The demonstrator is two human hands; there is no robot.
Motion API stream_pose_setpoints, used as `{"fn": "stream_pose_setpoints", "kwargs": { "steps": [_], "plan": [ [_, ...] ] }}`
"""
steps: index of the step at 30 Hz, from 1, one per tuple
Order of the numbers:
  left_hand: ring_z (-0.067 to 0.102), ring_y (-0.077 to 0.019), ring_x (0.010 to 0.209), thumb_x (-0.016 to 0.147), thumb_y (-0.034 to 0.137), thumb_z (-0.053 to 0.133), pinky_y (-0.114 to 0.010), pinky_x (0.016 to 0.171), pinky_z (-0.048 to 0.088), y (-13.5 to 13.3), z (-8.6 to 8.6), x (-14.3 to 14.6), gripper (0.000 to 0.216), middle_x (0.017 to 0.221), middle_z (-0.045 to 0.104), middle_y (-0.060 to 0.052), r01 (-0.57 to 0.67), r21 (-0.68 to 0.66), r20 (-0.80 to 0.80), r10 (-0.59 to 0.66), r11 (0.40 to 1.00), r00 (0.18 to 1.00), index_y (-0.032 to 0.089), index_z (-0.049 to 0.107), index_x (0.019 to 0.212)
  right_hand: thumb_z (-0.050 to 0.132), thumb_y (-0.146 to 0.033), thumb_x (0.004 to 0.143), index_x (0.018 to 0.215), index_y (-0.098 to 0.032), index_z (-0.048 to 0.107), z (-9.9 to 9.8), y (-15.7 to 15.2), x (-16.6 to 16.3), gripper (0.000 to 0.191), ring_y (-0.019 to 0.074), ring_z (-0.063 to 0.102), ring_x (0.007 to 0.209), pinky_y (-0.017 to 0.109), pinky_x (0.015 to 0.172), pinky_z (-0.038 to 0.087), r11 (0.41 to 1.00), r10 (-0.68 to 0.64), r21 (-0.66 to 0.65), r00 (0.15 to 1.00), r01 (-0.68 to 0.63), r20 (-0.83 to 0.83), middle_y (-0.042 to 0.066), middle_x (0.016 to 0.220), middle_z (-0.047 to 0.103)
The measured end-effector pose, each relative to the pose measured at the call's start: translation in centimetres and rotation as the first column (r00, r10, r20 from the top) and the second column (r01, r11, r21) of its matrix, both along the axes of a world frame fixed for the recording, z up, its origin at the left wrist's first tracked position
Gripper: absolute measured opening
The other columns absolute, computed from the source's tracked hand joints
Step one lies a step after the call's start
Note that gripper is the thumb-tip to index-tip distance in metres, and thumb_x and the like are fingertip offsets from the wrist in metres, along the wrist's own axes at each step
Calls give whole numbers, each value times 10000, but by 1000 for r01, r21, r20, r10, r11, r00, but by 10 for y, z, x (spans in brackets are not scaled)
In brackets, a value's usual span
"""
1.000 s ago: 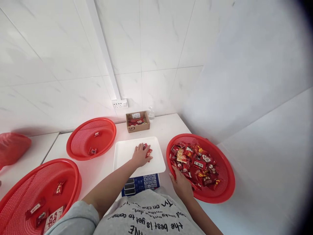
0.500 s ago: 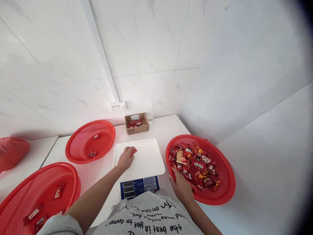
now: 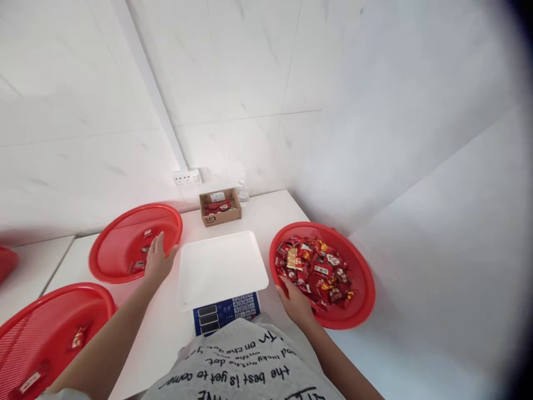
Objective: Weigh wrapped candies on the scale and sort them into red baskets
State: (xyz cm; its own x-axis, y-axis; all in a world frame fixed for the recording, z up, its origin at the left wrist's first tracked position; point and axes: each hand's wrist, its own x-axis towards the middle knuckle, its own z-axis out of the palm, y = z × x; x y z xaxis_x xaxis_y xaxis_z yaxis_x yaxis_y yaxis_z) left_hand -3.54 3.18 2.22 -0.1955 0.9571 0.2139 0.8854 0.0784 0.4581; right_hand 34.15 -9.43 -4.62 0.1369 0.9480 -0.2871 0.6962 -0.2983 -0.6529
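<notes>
My left hand [image 3: 159, 260] is at the right rim of the back-left red basket [image 3: 99, 244], fingers spread and nothing in them. Small red wrapped packets [image 3: 138, 265] lie in that basket, one close beside my fingers. With my right hand [image 3: 295, 303] I grip the near-left rim of another red basket [image 3: 366, 278], fingers over the edge. A heap of red and gold snack packets [image 3: 322, 269] fills its middle. Between my hands is a digital scale with a bare white tray [image 3: 222, 269] and a blue keypad panel [image 3: 227, 312].
A third red basket [image 3: 104, 297] with a few packets stands at the near left. Against the wall are a small cardboard box [image 3: 220, 218] of red packets and a clear plastic item [image 3: 242, 191]. A wall socket [image 3: 187, 176] is above the white table [image 3: 283, 208].
My left hand has moved left from the scale tray to the back-left basket and let go of a red packet. My right hand stays on its basket. The view has shifted right.
</notes>
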Motion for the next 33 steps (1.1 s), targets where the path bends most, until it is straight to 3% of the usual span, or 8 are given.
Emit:
{"fn": "stream_pose_setpoints", "kwargs": {
  "steps": [4,6,9,13,17,26,30,33],
  "plan": [
    [384,-263,1237,833,401,428,-447,1005,344,-32,-26,51,546,1321,431,-131,214,19,101,-215,977,971,184,312,1320,315,-366,873,1254,-163,479,2,17,21,462,172,415,1222,328,1017,296,987,48,-141,975,-80,-217,74,1322,473],
    [386,-252,1237,838,408,418,-446,1005,346,-47,-30,73,535,1330,424,-117,297,-30,153,-289,954,945,198,312,1320,358,-329,858,1264,-180,472,0,25,29,447,182,428,1210,346,1014,300,970,77,-207,970,-127,-231,67,1326,470],
    [364,-242,1256,843,419,412,-439,1014,340,-63,-25,92,530,1353,401,-100,379,-69,196,-360,923,912,219,311,1323,413,-243,821,1332,-172,379,-4,34,36,517,190,360,1257,346,1040,255,984,82,-146,988,-102,-132,80,1383,391],
    [419,-252,1214,838,441,410,-417,948,411,-72,-18,91,526,1338,424,-101,362,-120,225,-330,924,917,225,335,1312,411,-233,819,1349,-173,345,-8,35,53,537,234,153,1343,374,1072,171,995,-97,29,974,93,203,90,1449,249],
    [471,-249,1165,829,463,412,-400,904,445,-77,-22,82,536,1319,447,-103,317,-148,264,-272,937,925,227,349,1307,387,-312,838,1368,-150,287,-8,34,73,563,271,139,1341,405,1050,202,977,-212,33,925,213,315,130,1430,261],
    [501,-245,1131,832,442,421,-399,888,458,-83,-20,101,504,1279,473,-91,398,-169,344,-324,902,881,266,348,1298,459,-456,807,1393,-284,203,-15,54,35,662,306,83,1345,472,1035,148,998,30,-63,924,-7,381,81,1493,71],
    [515,-230,1116,838,433,417,-367,870,473,-87,-18,107,479,1258,491,-82,434,-175,346,-358,884,867,271,361,1285,496,-371,798,1381,-304,234,-24,57,35,643,346,173,1310,502,999,199,998,37,-65,896,-9,442,71,1492,79],
    [521,-208,1109,841,431,411,-343,875,473,-90,-20,105,467,1259,493,-73,439,-194,347,-357,877,867,273,362,1279,388,-225,839,1337,-289,334,-27,56,48,506,275,315,1254,402,980,276,1000,8,21,899,-20,437,66,1464,189]
  ]
}}
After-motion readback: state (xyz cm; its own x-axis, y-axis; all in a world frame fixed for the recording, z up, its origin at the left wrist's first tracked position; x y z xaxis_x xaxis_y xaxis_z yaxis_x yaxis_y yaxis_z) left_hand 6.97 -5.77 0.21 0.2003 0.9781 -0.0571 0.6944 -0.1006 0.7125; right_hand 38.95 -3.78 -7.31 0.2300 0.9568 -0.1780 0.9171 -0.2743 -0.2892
